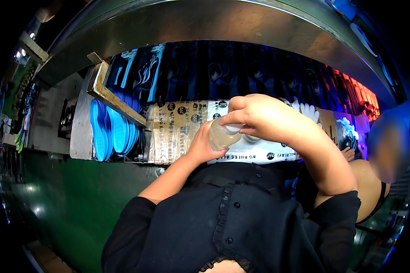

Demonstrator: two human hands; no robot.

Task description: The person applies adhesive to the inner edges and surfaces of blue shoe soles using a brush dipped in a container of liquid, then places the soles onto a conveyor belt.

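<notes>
My left hand (201,144) is wrapped round a translucent jar (222,137) of cloudy, pale yellowish contents, held tilted in front of my body. From above, my right hand (250,113) closes its fingers on the white lid (233,128) at the jar's top. Whether the lid is loose or tight on the jar I cannot tell. Just to the right, partly hidden under my right hand, a second small clear container (250,138) stands on the printed wrapping (264,153) that covers the bench.
Bright blue shoe soles (102,132) stand at the left beside a worn angled bar (116,107). Dark shoe parts (218,73) line the far side under a long metal beam (205,36). White gloves (306,110) lie at the right, where another person (373,182) is close by.
</notes>
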